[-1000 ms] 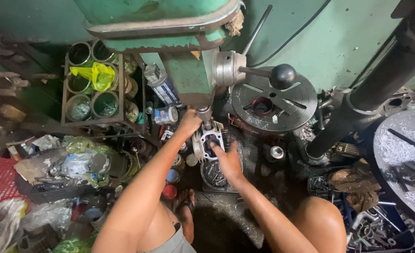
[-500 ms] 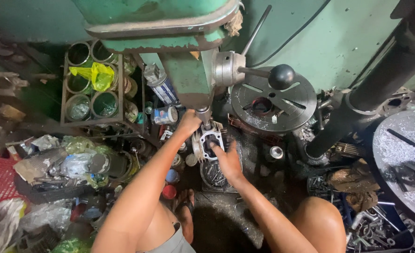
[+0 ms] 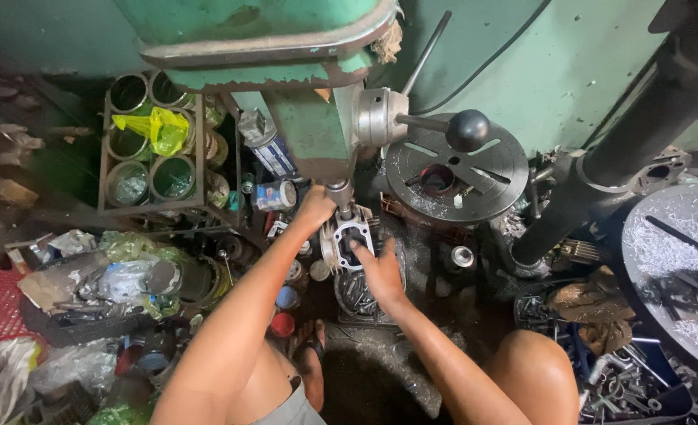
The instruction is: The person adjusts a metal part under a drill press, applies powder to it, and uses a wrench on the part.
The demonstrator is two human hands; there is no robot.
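Cluttered metal workshop, green drill press (image 3: pixel 301 94) overhead, swarf-covered round table (image 3: pixel 672 260) (silvery shavings), bins of bolts (image 3: pixel 624 378)

Grey metal casting (image 3: pixel 352 238), square opening, upright under the drill spindle (image 3: pixel 338 191).

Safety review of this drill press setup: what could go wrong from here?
1. Both bare hands are at the spindle: the left hand is right beside it, the right hand steadies the metal housing. No clamp is visible, so the part could probably spin or grab.
2. Metal chips on the round table to the right, and loose cans nearby, could cut skin or tip over.
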